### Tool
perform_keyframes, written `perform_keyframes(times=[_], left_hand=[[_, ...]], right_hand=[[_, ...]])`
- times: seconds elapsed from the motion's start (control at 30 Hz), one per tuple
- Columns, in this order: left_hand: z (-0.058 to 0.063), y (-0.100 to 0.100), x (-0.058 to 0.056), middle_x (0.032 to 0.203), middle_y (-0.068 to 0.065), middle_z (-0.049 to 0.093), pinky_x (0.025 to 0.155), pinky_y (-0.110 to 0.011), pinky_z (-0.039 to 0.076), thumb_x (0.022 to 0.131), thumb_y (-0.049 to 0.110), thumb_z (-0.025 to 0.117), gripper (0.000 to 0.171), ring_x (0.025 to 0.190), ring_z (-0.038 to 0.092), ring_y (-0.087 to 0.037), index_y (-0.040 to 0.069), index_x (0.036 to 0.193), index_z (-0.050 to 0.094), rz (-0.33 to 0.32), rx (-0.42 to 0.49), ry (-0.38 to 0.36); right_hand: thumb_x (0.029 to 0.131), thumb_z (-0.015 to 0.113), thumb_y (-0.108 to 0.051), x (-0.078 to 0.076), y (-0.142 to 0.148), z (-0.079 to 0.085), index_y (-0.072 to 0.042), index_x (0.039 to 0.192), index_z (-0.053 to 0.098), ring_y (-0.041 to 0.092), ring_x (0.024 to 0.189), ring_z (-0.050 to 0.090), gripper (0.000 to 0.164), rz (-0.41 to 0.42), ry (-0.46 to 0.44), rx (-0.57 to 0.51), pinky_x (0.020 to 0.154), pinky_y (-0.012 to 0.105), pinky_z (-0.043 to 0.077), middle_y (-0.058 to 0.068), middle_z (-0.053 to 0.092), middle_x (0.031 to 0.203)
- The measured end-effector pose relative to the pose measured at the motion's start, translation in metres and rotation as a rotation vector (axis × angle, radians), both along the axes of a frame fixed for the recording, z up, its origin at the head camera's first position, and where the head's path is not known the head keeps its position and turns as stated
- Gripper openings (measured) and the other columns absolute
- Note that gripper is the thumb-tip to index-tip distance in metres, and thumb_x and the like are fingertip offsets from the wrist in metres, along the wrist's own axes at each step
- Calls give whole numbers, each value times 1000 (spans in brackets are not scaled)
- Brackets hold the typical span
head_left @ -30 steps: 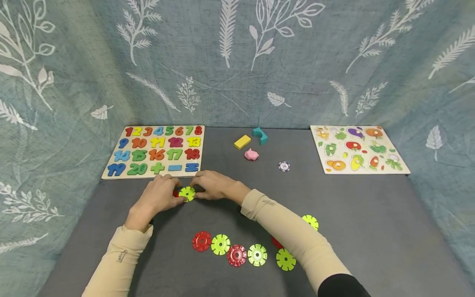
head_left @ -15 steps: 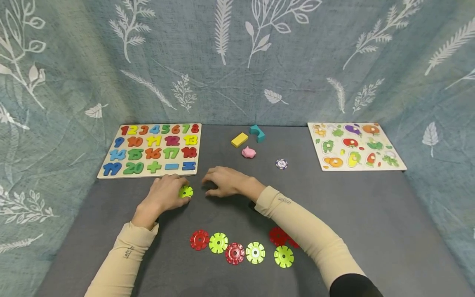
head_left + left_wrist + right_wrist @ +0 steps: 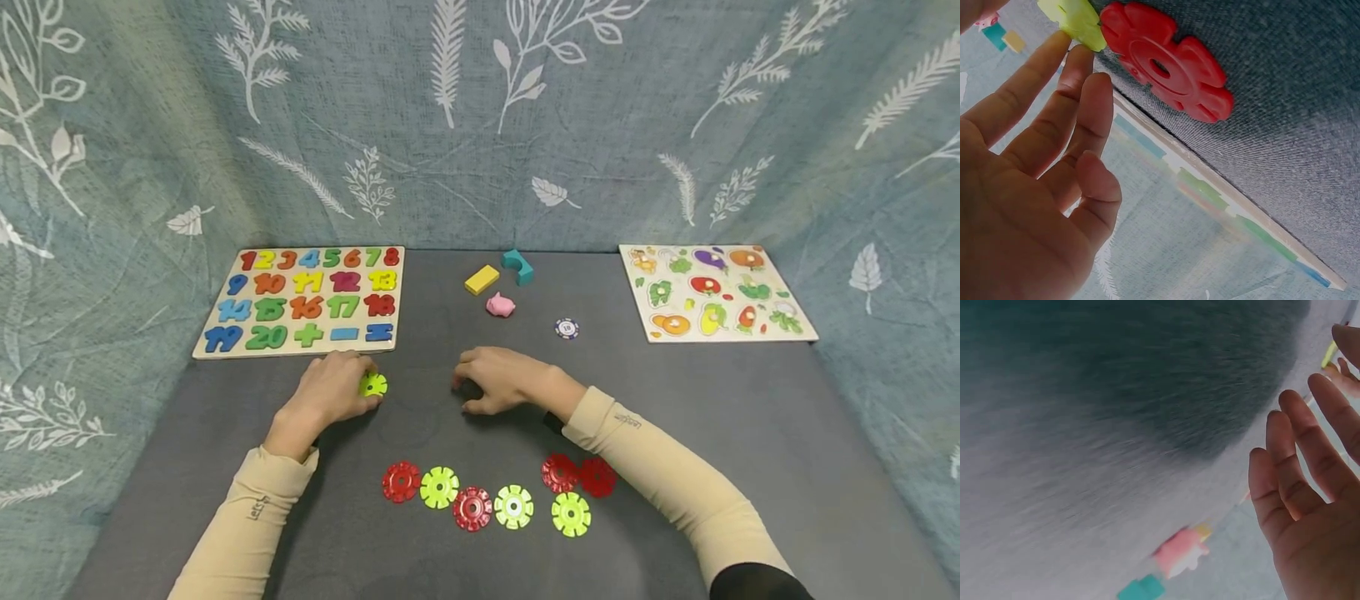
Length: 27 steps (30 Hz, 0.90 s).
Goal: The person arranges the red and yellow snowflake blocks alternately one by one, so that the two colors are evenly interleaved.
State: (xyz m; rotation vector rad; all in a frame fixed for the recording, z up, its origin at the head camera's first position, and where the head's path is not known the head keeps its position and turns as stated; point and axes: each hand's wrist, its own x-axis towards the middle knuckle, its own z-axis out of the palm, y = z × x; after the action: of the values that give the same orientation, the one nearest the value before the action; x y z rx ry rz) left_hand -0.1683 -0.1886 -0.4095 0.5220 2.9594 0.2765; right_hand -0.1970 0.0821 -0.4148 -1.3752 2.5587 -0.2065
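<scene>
My left hand (image 3: 335, 392) pinches a yellow-green notched plastic disc (image 3: 373, 384) below the number board. In the left wrist view a red notched disc (image 3: 1166, 62) sits edge to edge with the yellow-green one, close over the cloth; the left hand hides it from the head view. My right hand (image 3: 498, 379) holds nothing, its fingers loosely bent, over the middle of the table. Nearer me lie a red disc (image 3: 401, 482), a yellow-green disc (image 3: 439, 487), a darker red disc (image 3: 472, 509) and a pale yellow-green disc (image 3: 513, 507) in a wavy row.
Right of the row lie another yellow-green disc (image 3: 572, 514) and two red discs (image 3: 559, 473), one partly under the right sleeve. Behind are a number board (image 3: 315, 300), a vegetable board (image 3: 720, 296), a yellow block (image 3: 482, 280), a teal arch block (image 3: 517, 267), a pink pig (image 3: 500, 305) and a poker chip (image 3: 567, 328).
My right hand has let go of the yellow-green disc and moved off to the right. My left hand still holds that disc in nearly the same spot.
</scene>
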Motion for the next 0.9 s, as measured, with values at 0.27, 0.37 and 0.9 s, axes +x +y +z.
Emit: perform_keyframes(times=[0.27,0.37,0.9], left_hand=[[2,2,-1,96,-14,65,74,-47,46,76,25,79,43,84,57,-26,-2,108,68,9,-12,-51],[1,3,-1,98,-16,65,75,-48,46,76,24,79,44,85,56,-28,-3,109,67,11,-13,-59],[-1,3,3,108,-20,63,81,-52,45,77,25,77,49,93,54,-32,-4,114,64,26,-5,-79]], right_hand=[[85,67,-37,19,40,-3,-16,111,68,15,92,59,33,-11,45,18,85,35,51,0,63,104],[84,67,-37,28,52,-2,-17,110,68,16,92,59,33,-12,57,15,85,36,51,0,62,103],[76,68,-33,66,111,-5,-20,107,68,13,92,54,34,-56,34,-13,86,35,48,-4,60,103]])
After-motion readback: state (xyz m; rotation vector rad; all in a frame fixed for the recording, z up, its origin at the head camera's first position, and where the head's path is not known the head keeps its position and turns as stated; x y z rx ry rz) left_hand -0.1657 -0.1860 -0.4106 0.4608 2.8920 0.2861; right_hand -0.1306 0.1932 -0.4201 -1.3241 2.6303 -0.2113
